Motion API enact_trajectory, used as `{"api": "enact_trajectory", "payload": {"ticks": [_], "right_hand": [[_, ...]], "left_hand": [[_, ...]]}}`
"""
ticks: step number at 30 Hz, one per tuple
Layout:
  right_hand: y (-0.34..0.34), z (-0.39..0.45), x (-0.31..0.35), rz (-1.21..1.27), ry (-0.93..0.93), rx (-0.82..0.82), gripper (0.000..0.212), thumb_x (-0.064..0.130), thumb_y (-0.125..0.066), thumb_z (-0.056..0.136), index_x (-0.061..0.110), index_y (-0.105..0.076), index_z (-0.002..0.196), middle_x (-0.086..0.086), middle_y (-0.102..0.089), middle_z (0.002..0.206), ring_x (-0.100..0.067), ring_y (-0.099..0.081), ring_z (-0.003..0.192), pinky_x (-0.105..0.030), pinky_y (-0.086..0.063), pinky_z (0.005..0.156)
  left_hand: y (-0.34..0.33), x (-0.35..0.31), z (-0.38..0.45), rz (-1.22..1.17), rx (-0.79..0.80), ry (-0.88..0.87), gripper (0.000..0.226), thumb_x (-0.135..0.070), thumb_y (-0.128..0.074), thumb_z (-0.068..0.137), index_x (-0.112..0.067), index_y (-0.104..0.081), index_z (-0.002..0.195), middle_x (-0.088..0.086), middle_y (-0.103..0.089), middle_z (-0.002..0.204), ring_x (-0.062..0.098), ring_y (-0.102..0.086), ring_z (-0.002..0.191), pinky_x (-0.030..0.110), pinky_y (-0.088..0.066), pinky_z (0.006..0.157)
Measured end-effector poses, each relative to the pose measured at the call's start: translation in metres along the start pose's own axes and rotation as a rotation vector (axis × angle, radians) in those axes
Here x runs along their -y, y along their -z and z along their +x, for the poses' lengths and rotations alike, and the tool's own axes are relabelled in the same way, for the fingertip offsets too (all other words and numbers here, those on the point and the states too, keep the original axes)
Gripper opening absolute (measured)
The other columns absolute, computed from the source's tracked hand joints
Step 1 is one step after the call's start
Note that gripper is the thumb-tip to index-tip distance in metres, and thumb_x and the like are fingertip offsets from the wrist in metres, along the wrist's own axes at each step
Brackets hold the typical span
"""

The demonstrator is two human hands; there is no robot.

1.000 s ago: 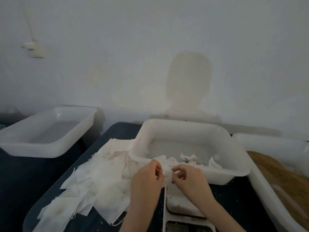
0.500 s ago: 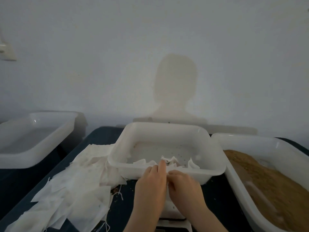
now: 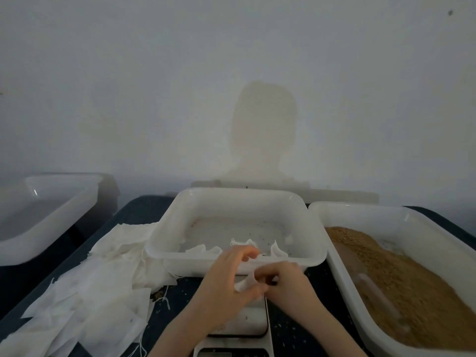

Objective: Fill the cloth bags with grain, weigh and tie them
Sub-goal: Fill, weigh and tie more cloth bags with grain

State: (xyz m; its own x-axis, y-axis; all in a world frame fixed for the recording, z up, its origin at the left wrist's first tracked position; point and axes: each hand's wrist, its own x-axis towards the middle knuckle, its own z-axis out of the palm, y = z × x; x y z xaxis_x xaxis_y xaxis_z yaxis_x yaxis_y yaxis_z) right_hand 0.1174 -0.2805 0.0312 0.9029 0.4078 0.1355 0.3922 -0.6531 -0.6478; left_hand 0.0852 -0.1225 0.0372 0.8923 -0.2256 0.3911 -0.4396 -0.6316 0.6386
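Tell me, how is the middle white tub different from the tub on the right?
The middle tub holds only a few white cloth bags and stray specks; the right tub is heaped with brown grain. The middle tub shows whole; the right tub runs off the picture's edge. Both are white plastic with rounded corners.

A plain pale wall point(image 3: 154, 86) fills the top half of the view. It looks grey and white, and the light is dim. In the middle of the wall sits a soft dark shadow point(image 3: 262, 130) shaped like a head and shoulders. A tiny dark spot point(image 3: 450, 13) shows high up on the right. Below the wall is a dark blue table top point(image 3: 134, 212), and its far edge meets the wall.
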Motion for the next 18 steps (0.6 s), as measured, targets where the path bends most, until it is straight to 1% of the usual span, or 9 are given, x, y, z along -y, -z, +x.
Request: {"api": "enact_trajectory", "payload": {"ticks": [2,4,6,9,11,13,14,15,18], "right_hand": [[0.009,-0.002,0.000,0.103,0.061,0.033,0.021,0.018,-0.068,0.085,0.039,-0.070,0.082,0.031,-0.064,0.070,0.009,-0.061,0.073,-0.012,-0.047,0.070],[0.016,-0.006,0.001,0.215,0.137,0.074,0.025,0.015,-0.067,0.087,0.039,-0.071,0.087,0.023,-0.070,0.084,0.003,-0.064,0.080,-0.014,-0.050,0.073],[0.021,-0.009,0.002,0.247,0.168,0.101,0.028,0.014,-0.059,0.093,0.040,-0.070,0.093,0.014,-0.071,0.092,-0.001,-0.063,0.085,-0.017,-0.050,0.076],[0.024,-0.010,-0.002,0.210,0.165,0.119,0.025,0.008,-0.047,0.098,0.016,-0.070,0.095,0.004,-0.067,0.095,-0.009,-0.061,0.089,-0.024,-0.050,0.081],[0.024,-0.010,-0.005,0.070,0.175,0.104,0.023,0.007,-0.045,0.096,0.010,-0.066,0.087,0.008,-0.063,0.089,-0.004,-0.056,0.085,-0.023,-0.047,0.078],[0.024,-0.011,-0.007,-0.061,0.162,0.051,0.021,0.012,-0.048,0.094,0.015,-0.064,0.081,0.014,-0.057,0.081,0.000,-0.052,0.075,-0.018,-0.044,0.070],[0.024,-0.012,-0.008,-0.105,0.150,0.018,0.018,0.018,-0.051,0.093,0.018,-0.066,0.084,0.014,-0.059,0.082,0.000,-0.053,0.074,-0.018,-0.046,0.069],[0.024,-0.013,-0.008,-0.135,0.141,-0.018,0.014,0.023,-0.054,0.091,0.022,-0.068,0.089,0.014,-0.062,0.087,-0.001,-0.057,0.076,-0.017,-0.048,0.071],[0.026,-0.016,-0.008,-0.216,0.132,-0.088,0.017,0.033,-0.058,0.087,0.027,-0.070,0.099,0.012,-0.068,0.096,-0.003,-0.061,0.081,-0.014,-0.050,0.074]], "left_hand": [[0.004,0.002,0.001,0.040,0.111,0.005,0.069,-0.060,-0.068,0.067,-0.054,-0.029,0.124,-0.037,-0.035,0.125,-0.016,-0.033,0.117,0.008,-0.029,0.096],[0.005,0.005,0.002,0.085,0.200,0.016,0.088,-0.061,-0.072,0.064,-0.047,-0.024,0.136,-0.034,-0.032,0.129,-0.012,-0.033,0.119,0.014,-0.030,0.099],[0.001,0.007,0.002,0.097,0.241,0.038,0.094,-0.059,-0.072,0.065,-0.044,-0.019,0.141,-0.032,-0.033,0.125,-0.009,-0.035,0.118,0.013,-0.029,0.097],[-0.013,0.017,0.005,0.090,0.241,0.101,0.079,-0.048,-0.071,0.072,-0.037,-0.031,0.140,-0.024,-0.044,0.123,-0.001,-0.045,0.116,0.016,-0.034,0.096],[-0.022,0.024,0.007,0.134,0.252,0.132,0.064,-0.047,-0.068,0.074,-0.042,-0.038,0.130,-0.025,-0.052,0.113,-0.001,-0.053,0.109,0.017,-0.040,0.092],[-0.027,0.029,0.011,0.200,0.252,0.143,0.058,-0.057,-0.062,0.068,-0.056,-0.029,0.116,-0.036,-0.045,0.097,-0.017,-0.049,0.094,0.009,-0.038,0.085],[-0.027,0.030,0.013,0.216,0.248,0.140,0.058,-0.061,-0.059,0.063,-0.060,-0.027,0.112,-0.039,-0.042,0.094,-0.020,-0.045,0.087,0.007,-0.035,0.081],[-0.027,0.030,0.015,0.229,0.245,0.142,0.060,-0.061,-0.059,0.061,-0.059,-0.029,0.113,-0.039,-0.041,0.094,-0.020,-0.043,0.085,0.006,-0.033,0.081],[-0.029,0.032,0.018,0.266,0.252,0.153,0.061,-0.054,-0.064,0.068,-0.045,-0.040,0.123,-0.031,-0.040,0.100,-0.013,-0.041,0.090,0.010,-0.032,0.089]]}}
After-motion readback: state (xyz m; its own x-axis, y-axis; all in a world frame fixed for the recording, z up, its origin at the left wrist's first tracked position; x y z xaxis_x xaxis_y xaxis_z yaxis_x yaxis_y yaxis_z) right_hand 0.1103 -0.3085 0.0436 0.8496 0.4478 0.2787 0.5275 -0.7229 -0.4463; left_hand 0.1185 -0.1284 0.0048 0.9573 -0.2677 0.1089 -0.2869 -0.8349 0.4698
